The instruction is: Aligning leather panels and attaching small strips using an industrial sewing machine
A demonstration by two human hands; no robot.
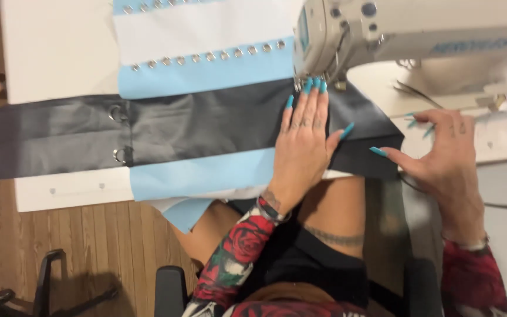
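The left hand (301,138) lay flat and open on the black fabric strip (165,132), fingertips close by the sewing machine (382,35), while the right hand (441,155) rested, grip loose and empty, at the strip's end on the white table (54,53). Feeding well (I judge) called for even, flat pressure, fingers kept clear of the needle

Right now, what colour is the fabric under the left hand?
Black fabric, lying over a light blue panel; head view, the only one.
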